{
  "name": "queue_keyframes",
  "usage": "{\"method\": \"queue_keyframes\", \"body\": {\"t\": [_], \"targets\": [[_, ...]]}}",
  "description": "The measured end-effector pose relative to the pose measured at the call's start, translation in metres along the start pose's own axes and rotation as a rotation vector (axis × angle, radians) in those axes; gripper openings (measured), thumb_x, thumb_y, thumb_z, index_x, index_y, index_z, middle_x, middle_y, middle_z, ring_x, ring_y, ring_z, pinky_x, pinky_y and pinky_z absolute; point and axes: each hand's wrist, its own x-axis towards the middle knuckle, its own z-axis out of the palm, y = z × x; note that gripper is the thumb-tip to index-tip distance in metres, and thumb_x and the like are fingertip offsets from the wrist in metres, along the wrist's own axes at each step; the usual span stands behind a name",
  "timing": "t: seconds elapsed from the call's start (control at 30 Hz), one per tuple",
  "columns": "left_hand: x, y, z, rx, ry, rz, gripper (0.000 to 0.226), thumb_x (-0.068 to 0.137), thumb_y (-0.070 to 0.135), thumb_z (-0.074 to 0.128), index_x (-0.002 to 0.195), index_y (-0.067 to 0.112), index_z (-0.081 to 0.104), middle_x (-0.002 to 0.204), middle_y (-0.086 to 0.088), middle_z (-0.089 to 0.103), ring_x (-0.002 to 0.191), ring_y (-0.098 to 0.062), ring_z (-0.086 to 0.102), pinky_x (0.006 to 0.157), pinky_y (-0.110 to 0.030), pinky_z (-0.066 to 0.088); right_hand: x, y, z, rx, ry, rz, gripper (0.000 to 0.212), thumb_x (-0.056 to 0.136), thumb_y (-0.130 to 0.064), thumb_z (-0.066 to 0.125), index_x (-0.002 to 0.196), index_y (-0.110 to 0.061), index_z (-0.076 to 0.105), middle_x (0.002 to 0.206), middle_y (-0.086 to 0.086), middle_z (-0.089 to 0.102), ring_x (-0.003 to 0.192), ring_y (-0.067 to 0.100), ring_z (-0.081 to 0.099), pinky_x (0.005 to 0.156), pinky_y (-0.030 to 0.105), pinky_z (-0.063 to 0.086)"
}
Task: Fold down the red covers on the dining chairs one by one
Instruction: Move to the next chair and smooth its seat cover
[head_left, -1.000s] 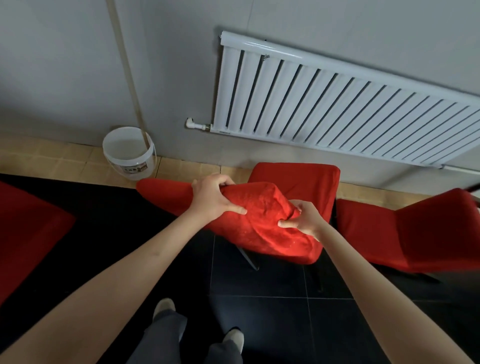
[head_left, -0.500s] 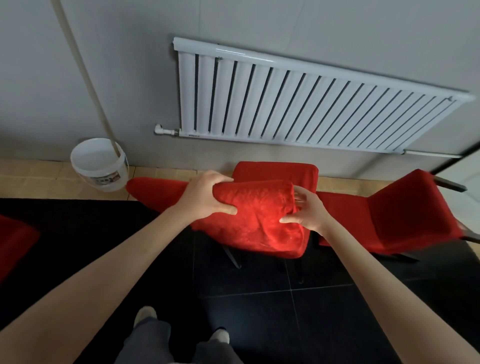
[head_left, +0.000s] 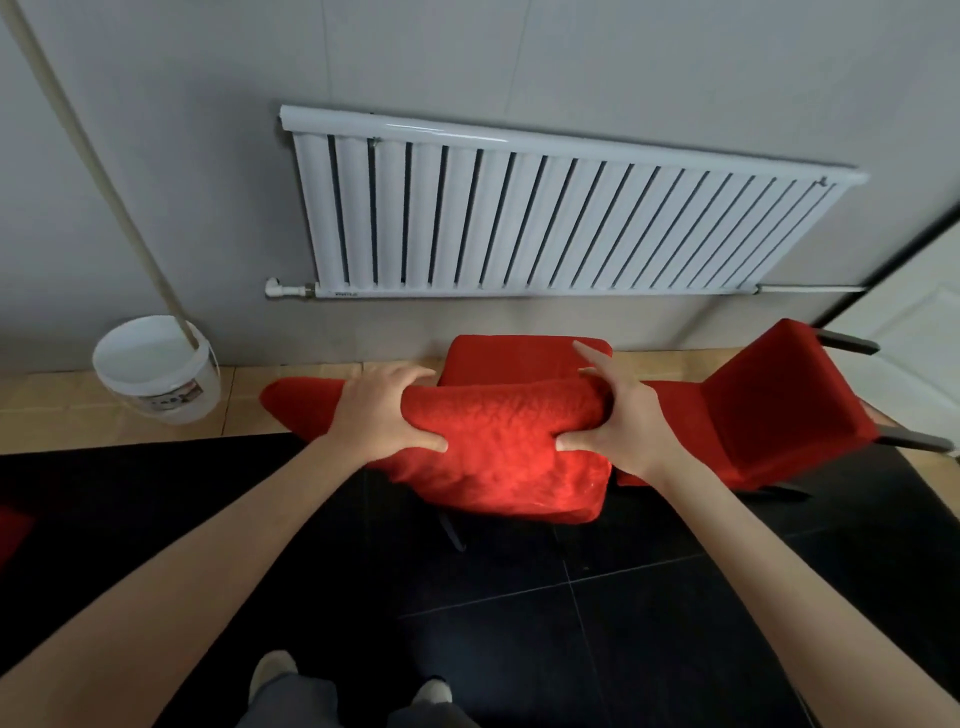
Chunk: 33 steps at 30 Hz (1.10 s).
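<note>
A red cover (head_left: 498, 452) lies bunched in a thick roll over the backrest of the dining chair right in front of me. My left hand (head_left: 382, 413) grips the roll's left end, thumb underneath and fingers over the top. My right hand (head_left: 621, 418) grips its right end the same way, fingers reaching over toward the red seat (head_left: 519, 358) behind. Below the roll the cover hangs smooth down the backrest. A second red-covered chair (head_left: 779, 410) stands to the right, turned sideways, and part of another red cover (head_left: 301, 402) pokes out at the left.
A white radiator (head_left: 545, 223) hangs on the grey wall beyond the chairs. A white bucket (head_left: 156, 374) with a pale pole in it stands at the left on tan tiles. The floor under me is black tile; my shoes (head_left: 275, 673) show at the bottom. A red edge (head_left: 13, 530) sits far left.
Both hands have shifted along the rolled cover to its two ends and the roll now lies straighter across the backrest top. My view has tilted up and swung right.
</note>
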Motion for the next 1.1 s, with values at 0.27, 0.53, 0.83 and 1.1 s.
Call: {"method": "queue_keyframes", "body": {"t": [0.27, 0.53, 0.83, 1.1], "targets": [[0.028, 0.01, 0.002, 0.146, -0.008, -0.026, 0.084, 0.036, 0.088, 0.064, 0.095, 0.028, 0.067, 0.09, 0.012, 0.066, 0.088, -0.016, 0.061, 0.084, -0.032, 0.041, -0.003, 0.022, -0.018, -0.161, 0.057, 0.048, 0.093, 0.05, -0.034, 0.094, 0.135, -0.028, 0.056, 0.119, 0.002, 0.06, 0.114, 0.021, 0.056, 0.102, 0.039, 0.043], [0.05, 0.008, -0.002, 0.223, -0.051, 0.042, 0.079, 0.037, 0.09, 0.062, 0.083, 0.027, 0.064, 0.074, 0.014, 0.055, 0.073, -0.011, 0.053, 0.07, -0.026, 0.033, -0.007, 0.031, -0.01, -0.114, 0.112, 0.054, 0.089, 0.052, -0.034, 0.093, 0.133, -0.02, 0.059, 0.113, -0.002, 0.061, 0.106, 0.011, 0.053, 0.097, 0.028, 0.041], [0.065, 0.024, 0.001, 0.257, -0.108, 0.107, 0.071, 0.038, 0.087, 0.067, 0.076, 0.029, 0.052, 0.067, 0.016, 0.045, 0.07, -0.011, 0.048, 0.07, -0.027, 0.032, -0.017, 0.046, -0.012, -0.088, 0.147, 0.103, 0.081, 0.054, -0.029, 0.093, 0.128, -0.016, 0.063, 0.112, 0.003, 0.062, 0.104, 0.015, 0.056, 0.092, 0.025, 0.041], [0.075, 0.034, 0.006, 0.303, -0.118, 0.151, 0.078, 0.039, 0.086, 0.067, 0.081, 0.021, 0.061, 0.072, 0.009, 0.053, 0.072, -0.014, 0.05, 0.071, -0.028, 0.033, -0.025, 0.056, -0.008, -0.071, 0.193, 0.138, 0.077, 0.054, -0.028, 0.093, 0.125, -0.014, 0.065, 0.108, 0.003, 0.063, 0.1, 0.01, 0.053, 0.09, 0.023, 0.039]]}}
